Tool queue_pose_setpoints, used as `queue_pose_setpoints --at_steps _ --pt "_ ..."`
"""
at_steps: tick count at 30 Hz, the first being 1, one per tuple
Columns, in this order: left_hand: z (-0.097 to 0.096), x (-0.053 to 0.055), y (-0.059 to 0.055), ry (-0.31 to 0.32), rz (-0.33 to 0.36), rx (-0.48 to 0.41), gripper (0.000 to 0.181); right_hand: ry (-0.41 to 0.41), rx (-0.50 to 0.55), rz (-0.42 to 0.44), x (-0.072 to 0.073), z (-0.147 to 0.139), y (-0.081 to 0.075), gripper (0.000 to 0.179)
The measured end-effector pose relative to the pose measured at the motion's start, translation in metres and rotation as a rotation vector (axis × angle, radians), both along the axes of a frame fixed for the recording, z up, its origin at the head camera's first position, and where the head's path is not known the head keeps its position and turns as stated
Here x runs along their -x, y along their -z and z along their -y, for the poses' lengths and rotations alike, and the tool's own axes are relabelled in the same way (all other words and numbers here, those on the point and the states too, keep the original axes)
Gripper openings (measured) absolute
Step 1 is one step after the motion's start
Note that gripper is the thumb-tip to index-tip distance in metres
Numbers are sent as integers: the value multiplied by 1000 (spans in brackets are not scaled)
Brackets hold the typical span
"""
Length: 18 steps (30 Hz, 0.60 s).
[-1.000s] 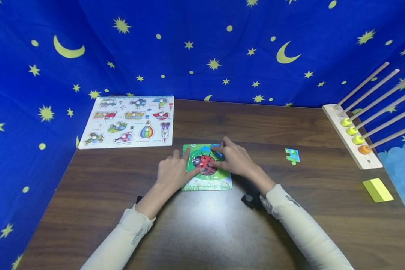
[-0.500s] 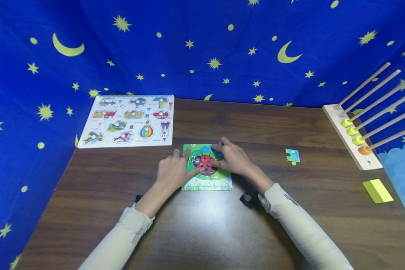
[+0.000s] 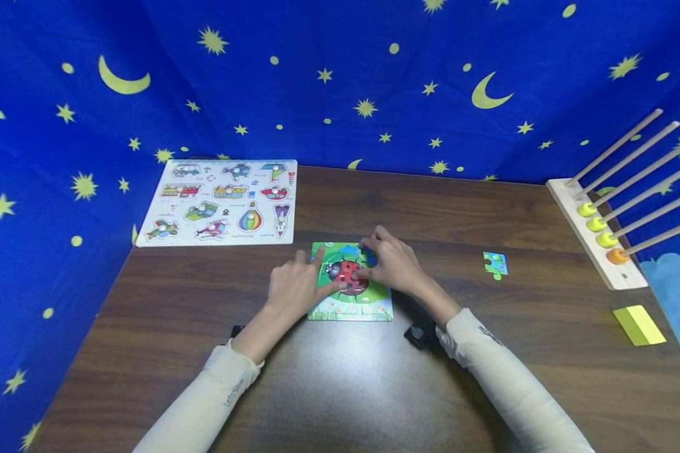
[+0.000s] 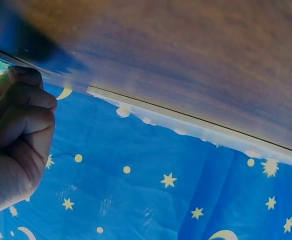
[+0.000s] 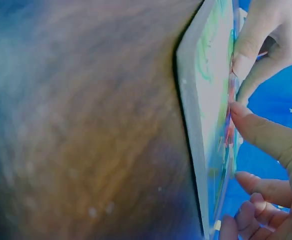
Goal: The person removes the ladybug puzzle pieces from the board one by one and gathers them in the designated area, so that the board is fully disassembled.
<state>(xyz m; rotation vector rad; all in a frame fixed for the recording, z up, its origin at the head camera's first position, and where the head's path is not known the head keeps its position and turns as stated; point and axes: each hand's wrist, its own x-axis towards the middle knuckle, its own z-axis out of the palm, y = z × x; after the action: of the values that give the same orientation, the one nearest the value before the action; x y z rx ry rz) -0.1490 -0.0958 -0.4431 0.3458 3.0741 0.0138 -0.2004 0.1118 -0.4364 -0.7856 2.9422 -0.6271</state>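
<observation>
In the head view a small square ladybug jigsaw puzzle [image 3: 347,309] lies flat at the middle of the table. My left hand [image 3: 291,283] rests on its left side, index finger along the upper left edge, thumb stretched onto the ladybug. The left wrist view shows that hand's other fingers [image 4: 28,107] curled in. My right hand [image 3: 398,264] is at the upper right part, its thumb on the ladybug and its index finger near the top right corner. In the right wrist view the right thumb [image 5: 266,132] and index fingertip [image 5: 248,181] touch the puzzle's face, apart from each other.
One loose jigsaw piece [image 3: 495,264] lies to the right. Beyond it stand a wooden peg rack [image 3: 595,239] with rings and a yellow block [image 3: 639,325]. A white vehicle peg board [image 3: 221,204] lies back left, before a blue star curtain [image 3: 294,94].
The right index finger has shifted slightly up toward the top edge, and more of the blue upper right part shows. The left hand keeps its place on the puzzle. The head view shifted a little.
</observation>
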Motion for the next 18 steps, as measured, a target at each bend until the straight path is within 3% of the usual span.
queue_pose_setpoints --at_steps 11,18 --pt "0 0 0 9 4 0 89 8 74 27 4 -2 4 44" --pt "1 0 0 9 17 -6 89 11 66 99 7 -5 3 48"
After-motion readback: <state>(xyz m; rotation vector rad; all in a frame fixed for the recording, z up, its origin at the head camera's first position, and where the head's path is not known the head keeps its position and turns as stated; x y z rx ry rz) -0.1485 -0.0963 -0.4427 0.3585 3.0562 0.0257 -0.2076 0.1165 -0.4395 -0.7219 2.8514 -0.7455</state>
